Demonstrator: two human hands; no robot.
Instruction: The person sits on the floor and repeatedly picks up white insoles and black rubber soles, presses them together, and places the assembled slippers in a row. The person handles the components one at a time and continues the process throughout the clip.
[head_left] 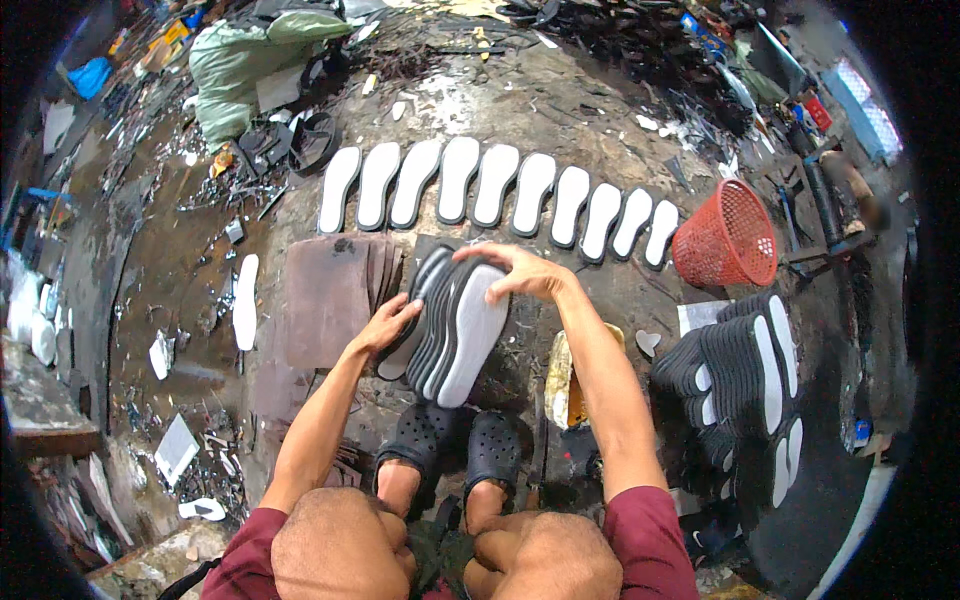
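Note:
A fanned stack of shoe soles (478,335), black-edged with a white face in front, stands tilted between my two hands above my feet. My right hand (525,273) grips the stack over its top end, thumb on the white face. At the stack's left side, my left hand (388,324) has its fingers closed against a dark sole (432,280); part of its grip is hidden. Another sole (398,358) shows partly behind the stack, low on the left. Beyond my hands, several white-faced soles (458,182) lie in a curved row on the floor.
Brown sheets (325,300) are piled left of my hands. To the right are a yellow-stained container (562,385), a red mesh basket (715,235) and piled black soles (735,365). A green sack (235,80) and scraps lie farther off. Dark clogs (495,448) are on my feet.

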